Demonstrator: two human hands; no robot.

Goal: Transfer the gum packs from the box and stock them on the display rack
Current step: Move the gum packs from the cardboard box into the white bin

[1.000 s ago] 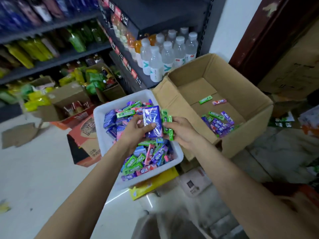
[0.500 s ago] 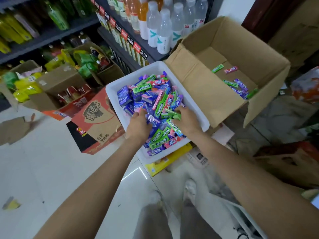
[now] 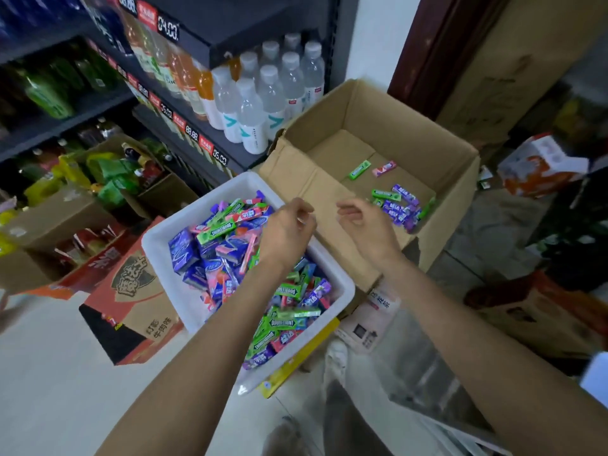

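Shop floor holds a white bin (image 3: 158,238) of gum packs (image 3: 220,255) beside a cardboard box (image 3: 454,179). Left hand (image 3: 286,230) and right hand (image 3: 368,225) hover loosely curled, holding nothing.

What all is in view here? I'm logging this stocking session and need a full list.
white bin: one, white, on cartons at centre, heaped with gum packs
gum packs in bin: many, green, purple, blue, pink
cardboard box: one, brown, open, right of the bin
gum packs in box: a small cluster, mostly purple and green, plus a green and a pink pack apart
water bottles: several, clear with white caps, on the dark shelf
orange drink bottles: a few, same shelf
red carton: one, left of the bin
left hand: over the bin, holding nothing
right hand: over the box flap, holding nothing
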